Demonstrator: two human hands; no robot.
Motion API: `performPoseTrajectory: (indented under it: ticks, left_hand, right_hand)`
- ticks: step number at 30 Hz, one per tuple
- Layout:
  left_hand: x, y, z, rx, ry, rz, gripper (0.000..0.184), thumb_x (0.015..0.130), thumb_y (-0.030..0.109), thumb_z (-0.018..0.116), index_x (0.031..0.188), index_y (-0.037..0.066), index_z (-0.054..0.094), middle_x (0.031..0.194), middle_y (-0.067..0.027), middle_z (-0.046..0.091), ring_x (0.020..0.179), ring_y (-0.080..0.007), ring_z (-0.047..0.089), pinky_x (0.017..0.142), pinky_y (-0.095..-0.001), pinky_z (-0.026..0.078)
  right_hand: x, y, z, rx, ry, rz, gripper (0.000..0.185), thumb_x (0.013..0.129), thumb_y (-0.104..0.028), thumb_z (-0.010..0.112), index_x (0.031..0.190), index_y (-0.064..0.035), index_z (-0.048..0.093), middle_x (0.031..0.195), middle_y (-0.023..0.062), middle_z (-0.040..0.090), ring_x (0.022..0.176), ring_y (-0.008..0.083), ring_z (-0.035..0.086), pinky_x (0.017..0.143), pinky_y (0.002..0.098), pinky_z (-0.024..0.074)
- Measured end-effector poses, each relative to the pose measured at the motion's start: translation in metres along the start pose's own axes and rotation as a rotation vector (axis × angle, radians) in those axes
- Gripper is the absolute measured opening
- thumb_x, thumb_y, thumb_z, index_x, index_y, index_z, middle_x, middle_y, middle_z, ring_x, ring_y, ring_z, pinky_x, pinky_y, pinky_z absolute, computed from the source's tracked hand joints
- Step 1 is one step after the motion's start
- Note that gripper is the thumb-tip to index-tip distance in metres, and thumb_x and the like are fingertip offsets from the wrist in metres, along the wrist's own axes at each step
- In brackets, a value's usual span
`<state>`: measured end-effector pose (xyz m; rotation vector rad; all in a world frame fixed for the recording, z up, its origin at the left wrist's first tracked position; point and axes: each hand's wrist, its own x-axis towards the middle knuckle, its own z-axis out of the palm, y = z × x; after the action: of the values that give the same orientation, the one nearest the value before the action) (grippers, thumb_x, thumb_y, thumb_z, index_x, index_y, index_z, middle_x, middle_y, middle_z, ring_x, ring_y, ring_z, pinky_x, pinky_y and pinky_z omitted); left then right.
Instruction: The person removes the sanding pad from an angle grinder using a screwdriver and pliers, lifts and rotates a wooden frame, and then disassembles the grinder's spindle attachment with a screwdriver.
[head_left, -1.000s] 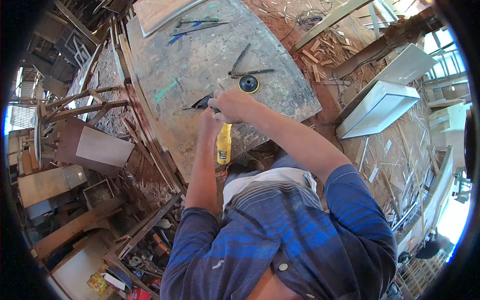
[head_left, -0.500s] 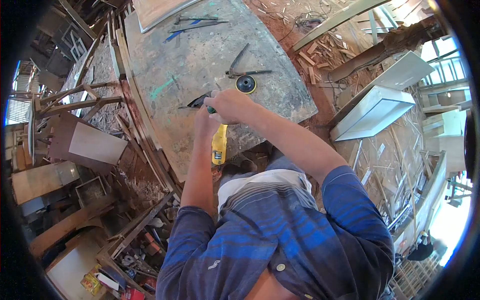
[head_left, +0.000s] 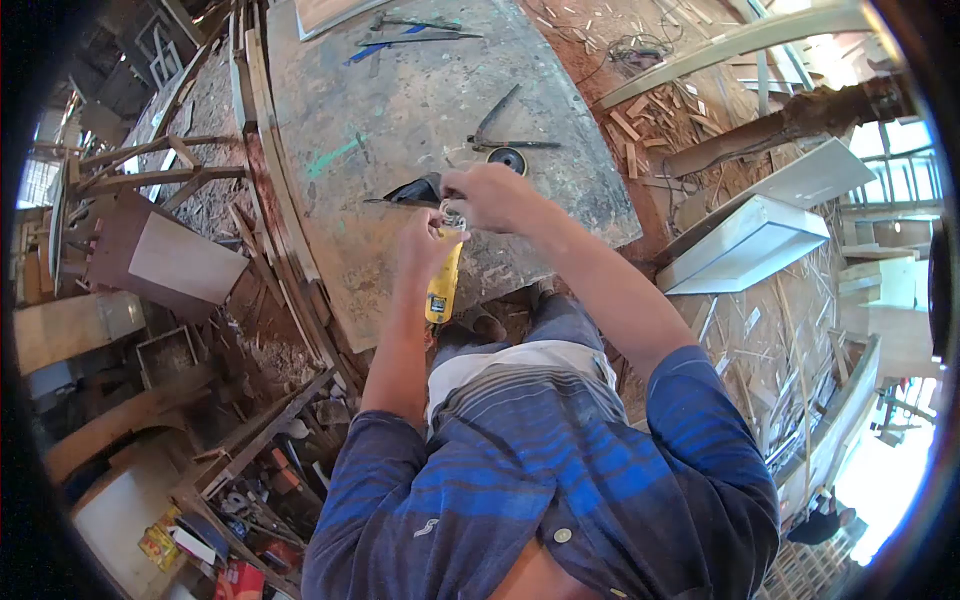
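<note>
A yellow power tool [head_left: 440, 292], which looks like an angle grinder with a dark label, lies at the near edge of the worktable. My left hand [head_left: 424, 238] is closed around its far end, thumb and fingers pinched by a small silvery part [head_left: 453, 214]. Over that same end, my right hand [head_left: 492, 196] has its fingers curled; what they grip is hidden. Just beyond my hands lies a dark, pointed piece [head_left: 412, 191]. A round black disc pad [head_left: 507, 160] with a yellow rim is partly behind my right hand.
The worn worktable [head_left: 330, 230] also bears a hinged metal tool [head_left: 500, 125] and long tools with blue parts [head_left: 400, 42]. A pale box-like wooden piece [head_left: 750, 245] stands at right. Timber scraps [head_left: 640, 115] litter the floor; a shelf of clutter [head_left: 265, 505] is at lower left.
My hands have come slightly apart and lower, over the tool's far end. More of the dark piece shows now. A green bit seen earlier by my right fingers is out of sight.
</note>
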<state>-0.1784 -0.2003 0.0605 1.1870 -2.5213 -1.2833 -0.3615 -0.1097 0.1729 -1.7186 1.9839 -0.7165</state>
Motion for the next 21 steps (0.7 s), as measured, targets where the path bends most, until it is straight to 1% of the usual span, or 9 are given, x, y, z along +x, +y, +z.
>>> performPoseTrajectory:
  ticks: [1, 3, 4, 7, 10, 13, 16, 19, 21]
  left_hand:
    - [-0.006, -0.005, 0.003, -0.012, 0.01, -0.029, 0.042, 0.08, 0.018, 0.085, 0.117, 0.006, 0.069, 0.1, -0.0143, 0.072, 0.099, -0.0301, 0.073, 0.09, -0.038, 0.056]
    - [-0.015, -0.028, 0.026, -0.218, 0.159, 0.014, 0.046, 0.082, 0.017, 0.085, 0.121, 0.004, 0.067, 0.105, -0.0158, 0.071, 0.102, -0.0313, 0.071, 0.094, -0.0388, 0.056]
    - [-0.018, -0.039, 0.039, -0.318, 0.235, 0.037, 0.048, 0.082, 0.017, 0.085, 0.124, 0.004, 0.065, 0.108, -0.0165, 0.071, 0.104, -0.0318, 0.071, 0.096, -0.0392, 0.055]
    - [-0.02, -0.033, 0.049, -0.194, 0.388, 0.05, 0.052, 0.084, 0.016, 0.084, 0.128, 0.001, 0.061, 0.116, -0.0172, 0.069, 0.11, -0.0332, 0.069, 0.098, -0.0407, 0.055]
    - [-0.01, -0.035, 0.071, -0.33, 0.523, 0.029, 0.044, 0.087, 0.018, 0.081, 0.125, 0.003, 0.064, 0.115, -0.0165, 0.068, 0.108, -0.0346, 0.068, 0.096, -0.0447, 0.054]
    - [0.0, -0.049, 0.085, -0.279, 0.569, 0.012, 0.035, 0.089, 0.02, 0.078, 0.12, 0.006, 0.067, 0.114, -0.0166, 0.067, 0.104, -0.037, 0.064, 0.093, -0.0483, 0.052]
    - [0.004, -0.049, 0.09, -0.184, 0.663, 0.064, 0.027, 0.091, 0.021, 0.076, 0.113, 0.008, 0.069, 0.109, -0.0168, 0.065, 0.099, -0.0387, 0.061, 0.09, -0.0506, 0.049]
    - [0.006, -0.05, 0.093, -0.162, 0.673, 0.083, 0.024, 0.092, 0.021, 0.075, 0.111, 0.007, 0.069, 0.106, -0.0169, 0.064, 0.099, -0.039, 0.061, 0.088, -0.0497, 0.05]
    - [0.005, -0.044, 0.09, -0.152, 0.683, 0.088, 0.022, 0.093, 0.02, 0.074, 0.11, 0.007, 0.068, 0.104, -0.0167, 0.064, 0.098, -0.0389, 0.062, 0.086, -0.0494, 0.051]
  right_hand:
    - [-0.001, 0.002, -0.006, 0.011, 0.012, 0.015, 0.025, 0.089, -0.019, 0.074, 0.109, -0.007, 0.068, 0.101, 0.0185, 0.072, 0.097, 0.0421, 0.07, 0.084, 0.0508, 0.0548]
    - [-0.002, -0.003, -0.021, 0.038, 0.027, 0.045, 0.024, 0.089, -0.018, 0.073, 0.109, -0.0067, 0.067, 0.103, 0.0181, 0.073, 0.098, 0.043, 0.07, 0.084, 0.0509, 0.0543]
    - [-0.001, -0.005, -0.024, 0.035, 0.012, 0.043, 0.025, 0.09, -0.019, 0.074, 0.11, -0.0048, 0.066, 0.107, 0.0187, 0.071, 0.101, 0.0435, 0.069, 0.085, 0.0508, 0.0538]
    - [0.004, -0.008, -0.011, 0.001, -0.033, 0.027, 0.025, 0.093, -0.02, 0.073, 0.111, -0.0039, 0.065, 0.11, 0.0189, 0.07, 0.102, 0.043, 0.069, 0.085, 0.0508, 0.0537]
    - [0.009, -0.002, 0.012, -0.016, -0.065, -0.007, 0.026, 0.095, -0.019, 0.071, 0.113, -0.0034, 0.065, 0.11, 0.0195, 0.07, 0.102, 0.0433, 0.068, 0.085, 0.0514, 0.0537]
    - [0.012, -0.013, 0.011, -0.052, -0.078, 0.003, 0.026, 0.095, -0.018, 0.07, 0.115, -0.0036, 0.065, 0.11, 0.0201, 0.07, 0.103, 0.0435, 0.068, 0.086, 0.052, 0.0537]
    - [0.017, -0.014, 0.01, -0.067, -0.101, -0.012, 0.026, 0.095, -0.018, 0.07, 0.117, -0.0037, 0.064, 0.11, 0.0206, 0.071, 0.103, 0.0439, 0.068, 0.086, 0.0525, 0.0537]
    - [0.021, -0.014, 0.011, -0.055, -0.116, -0.027, 0.026, 0.096, -0.018, 0.069, 0.117, -0.004, 0.064, 0.11, 0.0208, 0.071, 0.103, 0.0442, 0.068, 0.086, 0.0529, 0.0539]
    - [0.022, -0.017, 0.008, -0.069, -0.113, -0.057, 0.023, 0.092, -0.011, 0.068, 0.113, -0.0033, 0.064, 0.106, 0.0194, 0.069, 0.101, 0.041, 0.069, 0.084, 0.0501, 0.0552]
